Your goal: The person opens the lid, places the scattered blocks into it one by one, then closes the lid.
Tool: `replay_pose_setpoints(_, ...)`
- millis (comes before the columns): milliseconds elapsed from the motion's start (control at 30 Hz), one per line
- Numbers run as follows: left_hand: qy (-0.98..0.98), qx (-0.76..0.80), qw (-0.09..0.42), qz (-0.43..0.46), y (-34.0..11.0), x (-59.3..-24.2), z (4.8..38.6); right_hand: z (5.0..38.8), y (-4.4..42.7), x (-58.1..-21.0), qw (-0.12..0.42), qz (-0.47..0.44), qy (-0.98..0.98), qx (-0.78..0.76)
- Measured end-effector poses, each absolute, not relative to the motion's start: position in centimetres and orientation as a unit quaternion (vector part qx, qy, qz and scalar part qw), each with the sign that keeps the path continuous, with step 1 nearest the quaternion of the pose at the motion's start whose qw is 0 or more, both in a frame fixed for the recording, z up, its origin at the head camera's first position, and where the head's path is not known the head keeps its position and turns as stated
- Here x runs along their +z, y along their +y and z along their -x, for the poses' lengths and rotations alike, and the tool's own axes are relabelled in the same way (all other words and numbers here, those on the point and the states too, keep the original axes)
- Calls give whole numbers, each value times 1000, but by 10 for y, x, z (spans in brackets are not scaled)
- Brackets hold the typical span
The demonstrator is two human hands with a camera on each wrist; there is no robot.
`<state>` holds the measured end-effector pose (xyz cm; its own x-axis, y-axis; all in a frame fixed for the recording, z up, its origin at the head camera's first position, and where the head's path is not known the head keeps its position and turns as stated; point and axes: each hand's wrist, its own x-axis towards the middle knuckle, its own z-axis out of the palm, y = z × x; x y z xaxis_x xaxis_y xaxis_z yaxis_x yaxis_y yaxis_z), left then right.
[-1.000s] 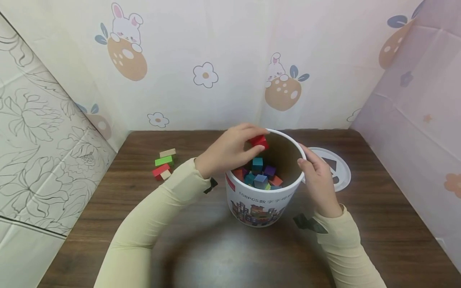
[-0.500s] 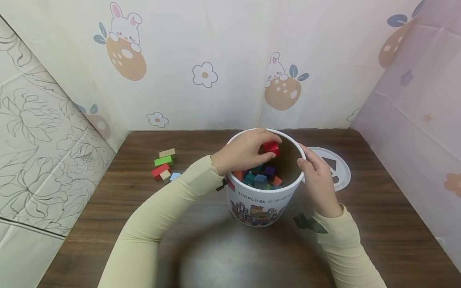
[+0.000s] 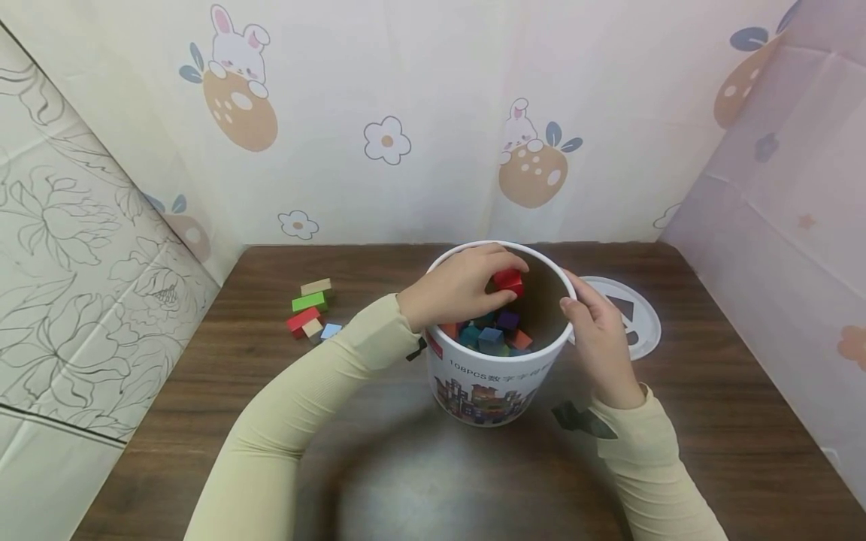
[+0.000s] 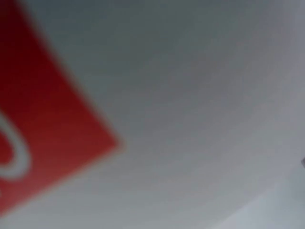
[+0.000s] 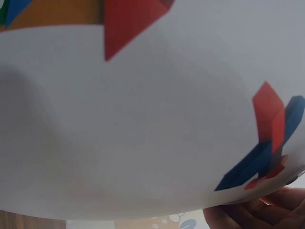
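A white printed bucket (image 3: 483,394) stands on the table, several coloured blocks heaped inside it, among them a blue block (image 3: 490,340) and a purple block (image 3: 508,321). Over its mouth my left hand (image 3: 460,285) pinches a red block (image 3: 509,282) between thumb and fingers, the wrist crossing the left rim. My right hand (image 3: 598,334) grips the right rim, thumb on the near side; its fingers also show at the lower corner of the right wrist view. Only the bucket's wall (image 4: 190,133) fills the left wrist view, blurred, hiding the left hand there.
Left of the bucket lie several loose blocks: a natural wood block (image 3: 316,287), a green block (image 3: 309,303), a red block (image 3: 304,321) and a light blue block (image 3: 331,331) beside the sleeve. A white lid (image 3: 646,327) lies at the right. Patterned walls close the back and sides.
My left hand has moved right and slightly down over the bucket's mouth with the red block. The light blue block by the sleeve has come into view. My right hand keeps its place.
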<state>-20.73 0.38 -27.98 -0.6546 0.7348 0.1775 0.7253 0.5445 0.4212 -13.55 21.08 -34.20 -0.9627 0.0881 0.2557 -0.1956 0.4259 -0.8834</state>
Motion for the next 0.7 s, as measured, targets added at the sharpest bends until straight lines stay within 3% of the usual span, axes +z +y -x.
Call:
replay_pose_setpoints(533, 868, 281, -16, -410, -1, -279, 203, 138, 211, -344, 141, -36, -833, 533)
replay_pose_setpoints(700, 846, 354, -66, -394, -6, -283, 198, 138, 211, -344, 140, -32, -833, 534)
